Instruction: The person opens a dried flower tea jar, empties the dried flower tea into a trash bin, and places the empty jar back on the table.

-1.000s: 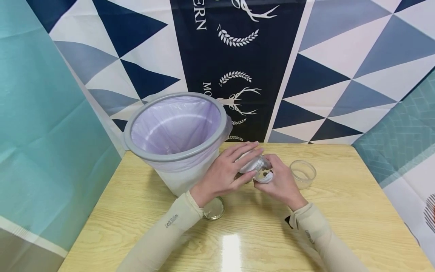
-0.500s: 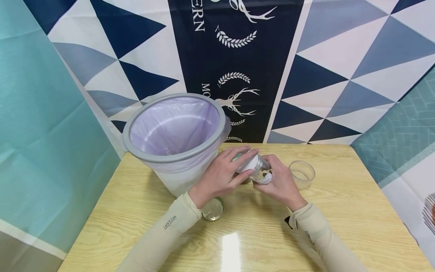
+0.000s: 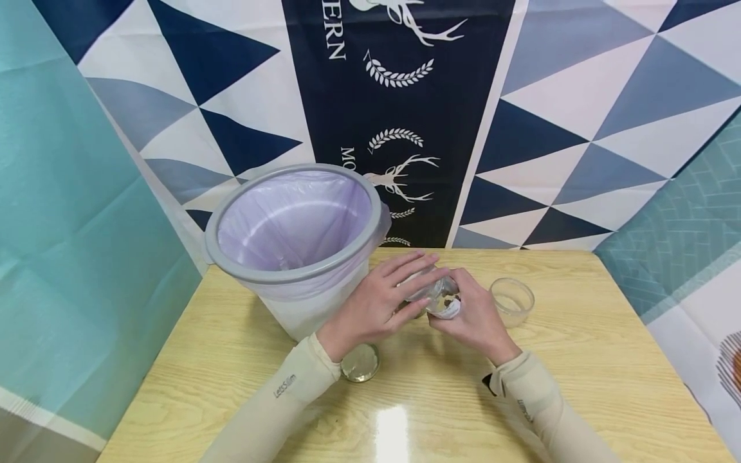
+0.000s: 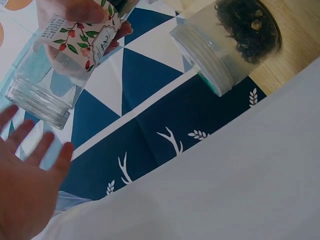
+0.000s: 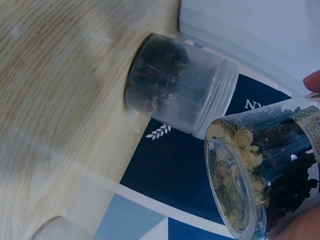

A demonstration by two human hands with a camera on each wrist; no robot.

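Note:
My right hand (image 3: 471, 315) grips a clear plastic jar (image 5: 280, 170) that lies tilted, its threaded mouth toward my left hand. The jar has a floral label (image 4: 92, 40), and pale dried flowers and dark dried leaves lie near its base. My left hand (image 3: 376, 302) has its fingers spread around the mouth end. In the left wrist view those fingers are straight, just beside the threaded rim (image 4: 40, 102). A second jar (image 4: 245, 37), half filled with dark dried leaves, stands on the table close by. In the head view my hands mostly hide it.
A bin (image 3: 289, 276) with a grey rim and purple liner stands at the back left, close to my left forearm. A clear round lid (image 3: 360, 362) lies under my left wrist. To the right sits a clear round container (image 3: 512, 301) on the wooden table (image 3: 579, 360).
The head view has shifted slightly, so the scene sits a little lower. My right hand keeps its grip on the jar. My left fingers have moved slightly around its mouth end.

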